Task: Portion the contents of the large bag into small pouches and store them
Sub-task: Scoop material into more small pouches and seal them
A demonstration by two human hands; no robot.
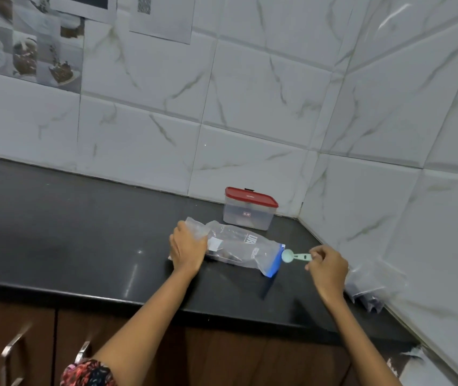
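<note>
A large clear plastic bag [239, 246] with a blue zip end lies on its side on the black counter [83, 240], dark contents inside. My left hand [187, 250] presses down on the bag's left end. My right hand [328, 267] pinches the handle of a pale green measuring spoon [294, 257], whose bowl sits right at the bag's blue opening. A pile of small clear pouches [372, 285] rests against the right wall.
A clear plastic container with a red lid [248, 208] stands behind the bag near the corner. Tiled walls close in at the back and right. Brown cabinet doors with metal handles [13, 349] lie below the counter edge.
</note>
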